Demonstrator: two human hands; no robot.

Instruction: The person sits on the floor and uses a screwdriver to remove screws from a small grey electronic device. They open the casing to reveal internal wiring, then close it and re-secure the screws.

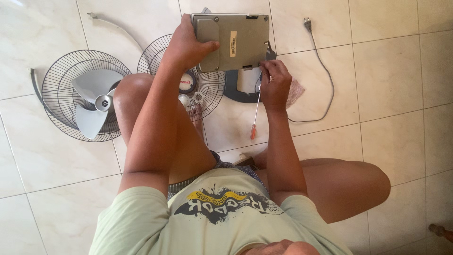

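Left hand (pixel 188 45) wrapped round the left edge of a grey box-shaped fan base (pixel 233 41), held up over the floor (pixel 377 71). Right hand (pixel 275 84) pinched shut on a thin screwdriver (pixel 256 111) with an orange handle, tip hidden under the base. Pale long sticker in the middle of the base

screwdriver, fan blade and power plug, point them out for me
screwdriver (pixel 255 115): head view, on the thin metal shaft above the orange handle.
fan blade (pixel 92 97): head view, on the grey blade near its hub.
power plug (pixel 307 23): head view, on the plug body at the cord's end.
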